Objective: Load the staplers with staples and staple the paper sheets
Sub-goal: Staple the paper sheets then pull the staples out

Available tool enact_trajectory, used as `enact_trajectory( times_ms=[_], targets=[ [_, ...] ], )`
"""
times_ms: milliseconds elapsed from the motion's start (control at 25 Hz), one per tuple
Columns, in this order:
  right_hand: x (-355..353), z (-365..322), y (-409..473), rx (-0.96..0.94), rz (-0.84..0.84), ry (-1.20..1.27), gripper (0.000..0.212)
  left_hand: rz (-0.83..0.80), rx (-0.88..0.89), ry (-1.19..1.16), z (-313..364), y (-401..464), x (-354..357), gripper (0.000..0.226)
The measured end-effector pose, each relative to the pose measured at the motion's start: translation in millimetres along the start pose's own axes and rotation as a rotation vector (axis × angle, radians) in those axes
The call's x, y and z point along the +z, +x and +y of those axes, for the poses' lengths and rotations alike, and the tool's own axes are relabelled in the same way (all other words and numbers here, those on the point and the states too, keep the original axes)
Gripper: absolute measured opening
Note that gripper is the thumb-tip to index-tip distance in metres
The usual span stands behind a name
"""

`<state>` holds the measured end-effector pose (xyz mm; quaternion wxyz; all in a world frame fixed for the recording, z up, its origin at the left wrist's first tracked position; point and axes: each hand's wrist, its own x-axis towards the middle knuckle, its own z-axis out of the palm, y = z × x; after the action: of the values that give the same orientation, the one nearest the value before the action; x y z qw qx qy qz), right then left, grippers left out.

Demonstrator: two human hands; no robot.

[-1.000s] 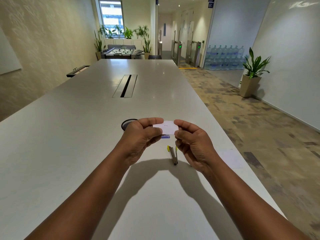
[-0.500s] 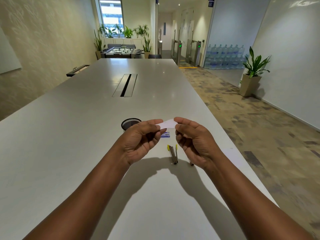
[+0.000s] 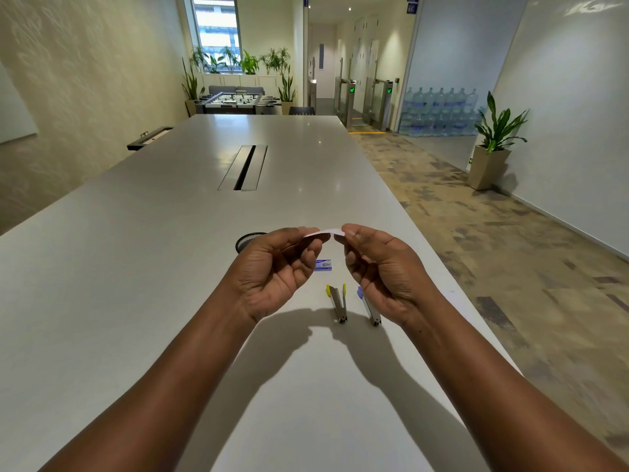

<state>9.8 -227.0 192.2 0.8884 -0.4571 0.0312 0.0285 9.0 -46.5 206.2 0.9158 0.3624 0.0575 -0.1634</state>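
Observation:
A small white paper slip (image 3: 323,232) hangs above the table, seen almost edge-on. My left hand (image 3: 279,267) pinches its left end and my right hand (image 3: 381,267) pinches its right end. Below them on the white table (image 3: 170,267) lies a small stapler with yellow tips (image 3: 337,301), its top swung open. Beside it on the right lies a second stapler with a purple tip (image 3: 369,306), partly behind my right hand. A small blue staple box (image 3: 323,265) sits just beyond the staplers.
A black mesh cup (image 3: 246,240) stands behind my left hand. A white sheet (image 3: 456,298) lies near the table's right edge, behind my right wrist. A cable slot (image 3: 243,166) runs along the table's middle. The floor drops off to the right.
Both hands rose slightly and tilted the paper slip from facing me to nearly flat, edge-on. The purple-tipped stapler has come into sight beside my right hand.

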Motion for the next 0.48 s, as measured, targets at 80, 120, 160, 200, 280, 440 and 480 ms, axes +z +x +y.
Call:
enact_trajectory(
  times_ms=[80,120,160,200,280,440,480],
  targets=[
    [-1.6,1.3,0.1,0.022,0.006,0.002,0.009,0.014,0.031,0.047,1.8,-0.7,2.1,0.047],
    [-2.5,2.3,0.0,0.033,0.004,0.004,0.007,0.021,0.048,0.077,2.7,-0.5,2.9,0.048],
    [-3.1,3.4,-0.5,0.044,-0.005,0.008,0.006,0.025,0.065,0.108,3.6,0.0,3.6,0.049],
    [-3.7,4.4,-1.1,0.054,-0.019,0.012,0.009,0.026,0.079,0.133,4.5,0.5,4.0,0.049],
    [-5.5,6.4,-2.0,0.072,-0.047,0.009,0.018,0.027,0.091,0.159,6.1,1.2,4.2,0.049],
    [-6.4,6.8,0.9,0.068,-0.042,0.022,0.009,0.047,0.073,0.159,4.7,5.0,-0.6,0.038],
    [-6.5,6.2,2.3,0.056,-0.034,0.029,0.01,0.058,0.064,0.162,3.8,6.6,-2.4,0.031]
  ],
)
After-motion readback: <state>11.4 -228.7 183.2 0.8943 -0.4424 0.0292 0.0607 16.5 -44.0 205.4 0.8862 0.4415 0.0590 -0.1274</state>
